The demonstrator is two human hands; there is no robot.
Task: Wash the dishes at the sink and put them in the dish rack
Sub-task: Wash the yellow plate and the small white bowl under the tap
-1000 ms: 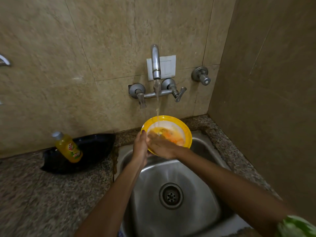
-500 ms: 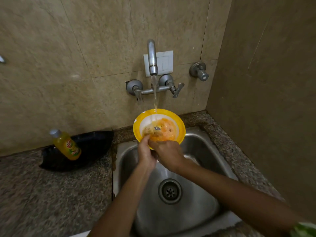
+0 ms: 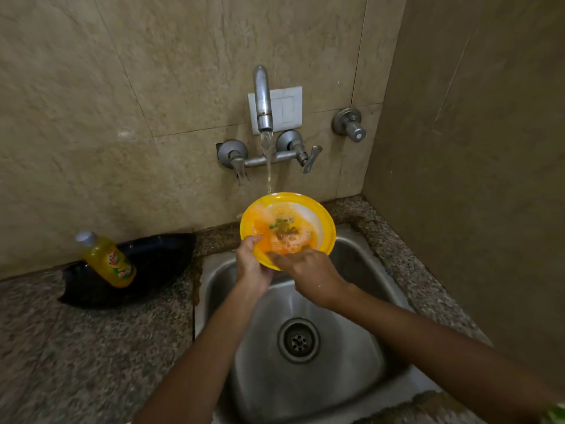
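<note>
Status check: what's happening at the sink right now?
Left hand grips yellow bowl rim. Right hand rubbing inside. Tap water running on food residue. Nothing in the way.

You can read no text anywhere: the red-and-green label on the yellow bottle (image 3: 107, 261) is too blurred to make out.

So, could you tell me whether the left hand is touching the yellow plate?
Touching. The head view shows the left hand gripping the yellow plate at its near-left rim, thumb lying over the edge.
</note>
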